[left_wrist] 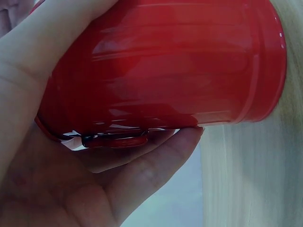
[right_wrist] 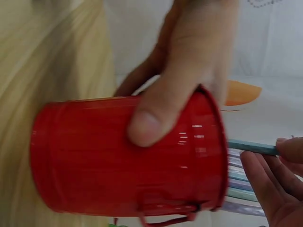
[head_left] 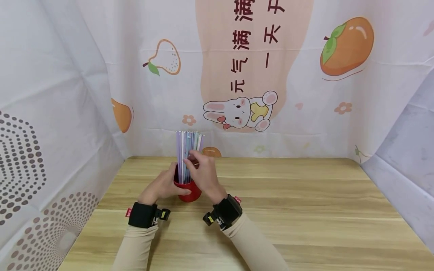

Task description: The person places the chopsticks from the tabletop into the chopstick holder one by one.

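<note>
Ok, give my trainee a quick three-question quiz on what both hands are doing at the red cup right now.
1. True or false: the left hand grips the red cup.
2. What does the right hand pinch: A) a spoon, B) one of the straws, C) the cup's rim?
3. Fill in: the cup stands on the wooden ____.

Key:
1. True; its thumb lies across the cup's side.
2. B.
3. table.

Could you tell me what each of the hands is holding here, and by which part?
The left hand grips the red cup around its side wall. The right hand pinches one of the straws standing in it, partway up its length.
</note>
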A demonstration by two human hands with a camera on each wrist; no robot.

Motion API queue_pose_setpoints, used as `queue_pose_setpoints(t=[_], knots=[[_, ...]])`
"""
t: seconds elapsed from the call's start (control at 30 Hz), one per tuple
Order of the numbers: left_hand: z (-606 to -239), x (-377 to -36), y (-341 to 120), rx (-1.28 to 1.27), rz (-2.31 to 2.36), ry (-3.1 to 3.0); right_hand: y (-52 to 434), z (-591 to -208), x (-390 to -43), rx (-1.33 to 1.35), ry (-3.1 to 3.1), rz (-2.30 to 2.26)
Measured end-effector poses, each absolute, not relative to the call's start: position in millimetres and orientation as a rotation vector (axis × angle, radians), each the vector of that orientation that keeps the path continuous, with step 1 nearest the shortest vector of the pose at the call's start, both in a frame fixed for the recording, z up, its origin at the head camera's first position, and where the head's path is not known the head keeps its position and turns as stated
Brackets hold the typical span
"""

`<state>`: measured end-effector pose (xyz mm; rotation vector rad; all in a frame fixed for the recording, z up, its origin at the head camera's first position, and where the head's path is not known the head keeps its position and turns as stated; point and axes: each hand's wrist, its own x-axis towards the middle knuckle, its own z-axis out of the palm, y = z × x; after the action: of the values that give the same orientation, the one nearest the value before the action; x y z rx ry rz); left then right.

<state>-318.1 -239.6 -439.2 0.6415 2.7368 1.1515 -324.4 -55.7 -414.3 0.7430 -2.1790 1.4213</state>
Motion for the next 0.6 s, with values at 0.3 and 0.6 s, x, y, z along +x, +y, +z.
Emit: queue_pose_setpoints(t=[0.3, 0.6], knots=[[-439.3, -318.7, -239.8, 0.633, 1.147, 2.742, -60.4, -425.8, -328.2, 0.741, -2.238, 1.375], [-439.1, -318.1, -238.9, 0.622, 1.142, 2.766, -63.7, -435.8, -329.7, 0.718, -2.307, 1.335]])
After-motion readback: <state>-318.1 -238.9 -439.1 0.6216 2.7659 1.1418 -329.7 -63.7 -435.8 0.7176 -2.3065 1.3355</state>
